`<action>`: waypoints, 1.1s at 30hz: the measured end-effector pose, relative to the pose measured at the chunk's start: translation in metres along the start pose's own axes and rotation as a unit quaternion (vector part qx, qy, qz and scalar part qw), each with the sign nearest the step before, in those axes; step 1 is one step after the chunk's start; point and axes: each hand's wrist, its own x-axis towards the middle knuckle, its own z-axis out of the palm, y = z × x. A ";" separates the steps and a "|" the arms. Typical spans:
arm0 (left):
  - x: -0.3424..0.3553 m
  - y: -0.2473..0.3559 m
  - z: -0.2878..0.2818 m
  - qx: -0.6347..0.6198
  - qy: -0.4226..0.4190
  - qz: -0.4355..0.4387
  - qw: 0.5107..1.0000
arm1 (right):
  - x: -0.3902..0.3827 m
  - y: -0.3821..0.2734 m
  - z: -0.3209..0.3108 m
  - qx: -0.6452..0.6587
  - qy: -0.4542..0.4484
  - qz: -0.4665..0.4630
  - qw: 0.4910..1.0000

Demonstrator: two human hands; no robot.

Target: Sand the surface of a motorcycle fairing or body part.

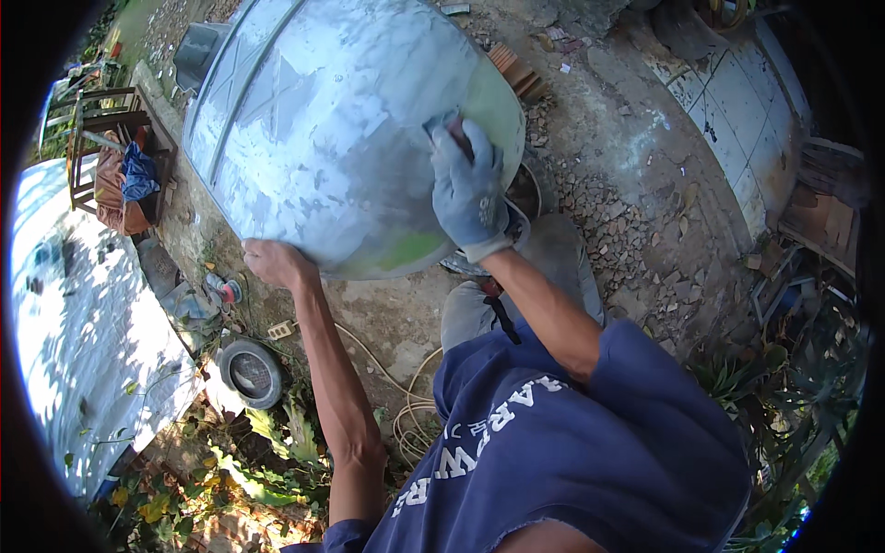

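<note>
A large, rounded panel [341, 138] fills the upper middle, its surface patchy pale grey and white with green areas near the right and lower edges. My left hand [277, 263], bare, is closed on the panel's near-left edge; some of its fingers are hidden. On the panel's right side lies my right hand [468, 189], in a grey-blue work glove. Its fingers are wrapped round a small dark and reddish sanding block [454, 131], pressed to the surface.
A pale cable [406, 392] loops on the ground by a power socket [280, 330]. Left of it are a small wheel [251, 373] and a wooden frame with cloths [138, 175]. Bricks [516, 74] and gravel [608, 230] lie to the right, beside a tiled slab [737, 111].
</note>
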 end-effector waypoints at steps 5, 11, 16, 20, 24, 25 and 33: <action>-0.004 0.003 -0.004 -0.001 -0.028 0.073 0.997 | 0.063 0.078 0.013 0.070 -0.071 0.025 0.995; -0.014 0.010 -0.004 -0.092 -0.013 0.020 0.995 | -0.015 0.030 -0.014 0.029 -0.024 0.004 0.999; 0.000 -0.001 -0.005 0.058 0.014 0.122 0.991 | 0.065 0.095 0.028 0.122 -0.080 0.058 0.988; -0.002 -0.004 -0.010 -0.014 0.009 0.035 0.999 | -0.019 -0.008 -0.026 -0.007 -0.064 -0.003 0.998; -0.017 0.008 -0.002 -0.004 -0.001 0.108 0.994 | 0.070 0.050 0.010 0.082 -0.082 -0.007 0.993; -0.016 0.014 0.001 0.051 0.005 0.135 0.990 | 0.072 0.047 0.013 0.090 -0.087 -0.009 0.992; -0.034 0.030 0.002 0.026 0.008 0.071 0.997 | 0.105 0.023 0.022 0.010 -0.071 -0.151 0.986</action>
